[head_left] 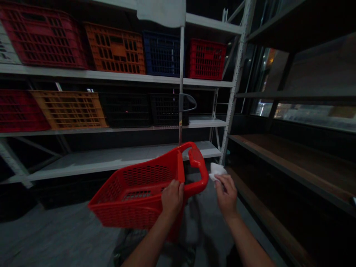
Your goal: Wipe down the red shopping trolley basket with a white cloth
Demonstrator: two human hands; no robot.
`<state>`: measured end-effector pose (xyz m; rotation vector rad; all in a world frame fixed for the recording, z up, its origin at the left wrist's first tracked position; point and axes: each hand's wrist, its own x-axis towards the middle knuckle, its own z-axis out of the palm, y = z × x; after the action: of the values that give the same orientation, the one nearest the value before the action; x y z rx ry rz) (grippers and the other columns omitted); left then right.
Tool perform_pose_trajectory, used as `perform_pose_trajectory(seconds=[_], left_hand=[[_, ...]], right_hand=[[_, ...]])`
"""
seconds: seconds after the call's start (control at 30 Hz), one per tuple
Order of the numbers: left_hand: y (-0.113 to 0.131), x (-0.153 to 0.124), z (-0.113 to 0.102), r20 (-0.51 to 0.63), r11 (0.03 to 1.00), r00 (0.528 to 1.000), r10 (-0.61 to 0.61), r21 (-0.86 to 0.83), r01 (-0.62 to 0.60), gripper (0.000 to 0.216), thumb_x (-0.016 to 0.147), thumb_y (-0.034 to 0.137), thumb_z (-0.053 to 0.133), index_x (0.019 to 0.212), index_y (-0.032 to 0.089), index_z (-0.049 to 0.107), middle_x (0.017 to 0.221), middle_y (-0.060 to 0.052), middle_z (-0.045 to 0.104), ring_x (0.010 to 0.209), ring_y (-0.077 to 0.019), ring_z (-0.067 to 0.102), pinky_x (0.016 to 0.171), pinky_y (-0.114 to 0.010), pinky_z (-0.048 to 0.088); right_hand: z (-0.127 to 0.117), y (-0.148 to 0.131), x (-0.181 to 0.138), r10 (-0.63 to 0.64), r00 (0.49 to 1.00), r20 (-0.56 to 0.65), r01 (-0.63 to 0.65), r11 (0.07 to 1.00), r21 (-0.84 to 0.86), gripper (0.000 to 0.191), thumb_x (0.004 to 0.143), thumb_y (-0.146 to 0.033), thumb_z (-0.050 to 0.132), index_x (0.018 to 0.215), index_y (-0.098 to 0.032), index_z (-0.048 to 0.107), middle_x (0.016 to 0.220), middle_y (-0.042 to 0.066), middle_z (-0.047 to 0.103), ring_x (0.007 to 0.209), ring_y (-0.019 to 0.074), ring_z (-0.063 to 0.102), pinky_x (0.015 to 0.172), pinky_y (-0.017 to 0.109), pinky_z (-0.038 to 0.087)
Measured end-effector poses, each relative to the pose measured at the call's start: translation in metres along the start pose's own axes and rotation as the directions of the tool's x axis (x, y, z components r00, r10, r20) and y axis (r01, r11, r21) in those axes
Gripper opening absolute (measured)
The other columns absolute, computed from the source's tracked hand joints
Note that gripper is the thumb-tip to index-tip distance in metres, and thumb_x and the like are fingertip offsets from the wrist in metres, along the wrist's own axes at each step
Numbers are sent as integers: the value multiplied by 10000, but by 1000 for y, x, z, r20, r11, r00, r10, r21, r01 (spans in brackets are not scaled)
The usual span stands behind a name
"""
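A red plastic shopping basket [139, 189] with a perforated body and a looped red handle [198, 163] hangs tilted in front of me. My left hand [172, 198] is closed over its near rim beside the handle and carries it. My right hand [226, 194] is just right of the handle, fingers pinched on a small white cloth or crumpled paper [216, 171] that sits close to the handle.
A grey metal shelving unit [111, 76] ahead carries red, orange, blue and black crates [114, 50]; its lowest shelf [116, 157] is bare. Dark wooden shelves [292, 163] run along the right. A thin upright pole [181, 85] stands behind the basket. The floor is grey concrete.
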<state>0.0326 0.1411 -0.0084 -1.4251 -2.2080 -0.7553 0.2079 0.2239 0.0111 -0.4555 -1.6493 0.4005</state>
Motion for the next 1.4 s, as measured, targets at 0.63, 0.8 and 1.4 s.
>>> perform_pose_trajectory(seconds=[0.63, 0.8, 1.4], left_hand=[[-44, -9, 1, -133, 990, 985, 113, -74, -123, 379, 878, 243, 194, 704, 194, 528, 724, -58, 577, 708, -151, 540, 689, -285, 398], [-62, -2, 0, -122, 976, 982, 143, -145, -160, 401, 876, 260, 166, 706, 197, 524, 716, -58, 565, 722, -150, 536, 707, -279, 424], [-117, 21, -5, -32, 939, 982, 186, -287, -188, 409, 862, 309, 177, 889, 177, 564, 945, -73, 614, 945, -164, 533, 892, -297, 417]], right_hand=[[11, -27, 77, -127, 422, 897, 186, 981, 52, 223, 809, -82, 470, 879, -180, 658, 848, 24, 664, 788, 126, 605, 744, 228, 441], [17, 0, 70, -258, 622, 740, 280, 955, 97, 201, 830, -130, 458, 919, -173, 633, 947, 75, 651, 940, 166, 574, 853, 317, 434], [52, 17, 38, -65, 942, 329, 86, 995, -49, 220, 830, -137, 421, 906, -169, 625, 987, 104, 616, 980, 185, 553, 886, 353, 436]])
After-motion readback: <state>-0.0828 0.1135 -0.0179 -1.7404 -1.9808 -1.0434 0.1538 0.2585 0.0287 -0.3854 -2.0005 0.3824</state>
